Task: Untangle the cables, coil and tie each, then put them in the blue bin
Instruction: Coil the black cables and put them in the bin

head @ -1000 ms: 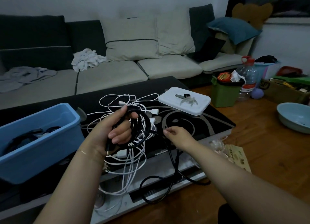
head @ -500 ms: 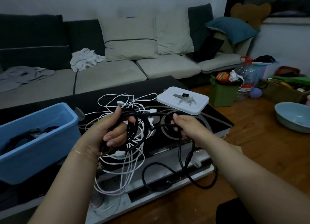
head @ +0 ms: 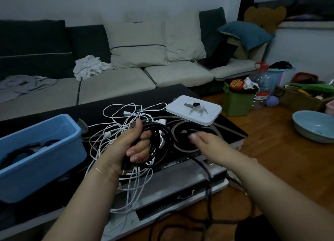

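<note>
Item: thick black rubber-sheathed cable [head: 162, 137] — partly coiled, several loops gathered at centre of the scene above the near edge of the black glass coffee table [head: 216, 130]. Its free tail runs right and down past the table's near edge to the wooden floor, where it lies in loose bends.

Left hand [head: 130, 147]: fingers and thumb curled tight round the black coil, holding the loops together.

Right hand [head: 204, 143]: just right of the coil, blurred; the tail seems to pass under it, but whether the fingers pinch the cable or lie loose I cannot tell.

Item: thin white charging cables [head: 122, 121], several, knotted together — spread on the table behind and left of the coil, some strands hanging over the near edge beneath the left wrist. Not yet sorted.

Item: light blue plastic rectangular bin [head: 45, 156], far left on the table, dark cable already lying inside.

Item: white rectangular plastic lid [head: 194, 112], right of the white cables on the table, small clear ties and a dark clip resting on it.

Step in hand, by judgement: coiling the black cable, roughly midway.

Next move calls for: drawing the tail up from the floor and laying further loops into the left hand's grip, keeping it clear of the white strands — then a tie from the lid
</note>
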Demonstrator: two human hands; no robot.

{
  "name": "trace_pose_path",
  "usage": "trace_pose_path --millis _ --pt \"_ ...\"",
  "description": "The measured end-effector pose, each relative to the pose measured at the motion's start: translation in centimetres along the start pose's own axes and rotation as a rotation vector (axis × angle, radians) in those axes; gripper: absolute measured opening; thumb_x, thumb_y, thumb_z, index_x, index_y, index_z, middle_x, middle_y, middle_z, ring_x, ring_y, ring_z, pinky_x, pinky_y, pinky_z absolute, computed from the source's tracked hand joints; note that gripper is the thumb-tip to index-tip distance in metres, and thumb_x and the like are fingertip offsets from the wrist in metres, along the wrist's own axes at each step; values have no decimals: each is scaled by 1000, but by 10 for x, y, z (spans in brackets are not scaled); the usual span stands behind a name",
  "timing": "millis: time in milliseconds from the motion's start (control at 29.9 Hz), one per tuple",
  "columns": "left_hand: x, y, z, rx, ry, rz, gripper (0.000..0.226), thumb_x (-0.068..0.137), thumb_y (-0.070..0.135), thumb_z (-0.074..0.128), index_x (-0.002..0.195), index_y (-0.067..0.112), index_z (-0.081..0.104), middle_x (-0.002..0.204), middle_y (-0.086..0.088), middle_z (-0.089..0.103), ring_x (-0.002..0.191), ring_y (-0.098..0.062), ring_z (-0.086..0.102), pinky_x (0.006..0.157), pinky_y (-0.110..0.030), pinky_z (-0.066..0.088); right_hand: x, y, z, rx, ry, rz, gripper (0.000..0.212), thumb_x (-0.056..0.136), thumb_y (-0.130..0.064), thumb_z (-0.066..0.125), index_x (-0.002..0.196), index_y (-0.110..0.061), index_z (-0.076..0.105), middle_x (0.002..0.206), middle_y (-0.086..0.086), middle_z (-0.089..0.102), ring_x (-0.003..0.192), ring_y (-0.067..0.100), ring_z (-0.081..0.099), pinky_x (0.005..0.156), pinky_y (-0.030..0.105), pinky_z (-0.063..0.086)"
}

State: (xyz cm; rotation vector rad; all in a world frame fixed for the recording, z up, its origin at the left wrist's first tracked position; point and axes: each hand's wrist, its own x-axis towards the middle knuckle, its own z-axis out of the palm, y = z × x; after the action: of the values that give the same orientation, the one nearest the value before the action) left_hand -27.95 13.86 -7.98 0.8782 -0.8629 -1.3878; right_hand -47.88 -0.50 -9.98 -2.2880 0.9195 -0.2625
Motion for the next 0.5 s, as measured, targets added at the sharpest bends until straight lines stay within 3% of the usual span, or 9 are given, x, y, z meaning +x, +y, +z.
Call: trace_pose_path --millis 33,100,167,234,301,368,435,501 --pt "2 -1 3 -6 18 -5 50 56 62 83 59 19 56 30 11 32 24 -3 30 35 -17 20 -1 -8 4 251 45 -26 46 94 -54 32 111 -21 60 109 -3 65 99 9 61 92 29 44" --pt "5 -4 8 -34 46 -10 52 52 62 85 58 19 55 30 10 31 24 -4 31 33 -15 26 -7 -21 13 605 -37 -97 51 85 -67 30 114 -35 56 115 -9 65 107 -1 59 101 22 41" --pt "7 -9 12 -79 52 -13 52 52 61 84 58 18 54 30 9 31 24 -5 32 32 -15 30 -12 -27 30 662 -85 -168 56 87 -66 32 125 -30 52 122 -4 63 118 4 55 104 24 39" --pt "9 -13 17 -142 56 -13 49 63 60 78 60 17 54 30 9 32 25 -4 33 31 -16 30 -14 -29 45 600 -41 -189 50 95 -49 35 131 -16 45 122 1 60 118 9 53 104 28 39" --pt "11 -15 23 -191 108 6 47 79 59 59 62 15 57 30 9 29 24 -3 30 31 -15 26 -13 -32 54 615 48 -194 33 101 -32 36 127 -13 44 107 -3 58 104 7 54 98 30 41" --pt "12 -15 28 -207 149 23 51 84 53 45 68 10 66 28 8 27 24 -2 28 31 -14 23 -14 -36 58 665 139 -178 24 103 -27 35 119 -14 47 92 -5 55 87 4 54 84 30 46" --pt "10 -16 31 -223 128 7 57 86 52 42 79 4 73 28 8 28 24 -2 29 32 -14 23 -16 -39 61 740 217 -157 19 103 -29 34 112 -19 48 84 -3 55 74 3 54 68 28 48" --pt "8 -17 31 -250 33 -14 58 84 55 52 92 1 74 30 8 33 27 -2 34 33 -15 29 -17 -44 64 798 242 -123 20 103 -37 31 109 -26 47 80 -1 56 71 9 56 65 35 49"
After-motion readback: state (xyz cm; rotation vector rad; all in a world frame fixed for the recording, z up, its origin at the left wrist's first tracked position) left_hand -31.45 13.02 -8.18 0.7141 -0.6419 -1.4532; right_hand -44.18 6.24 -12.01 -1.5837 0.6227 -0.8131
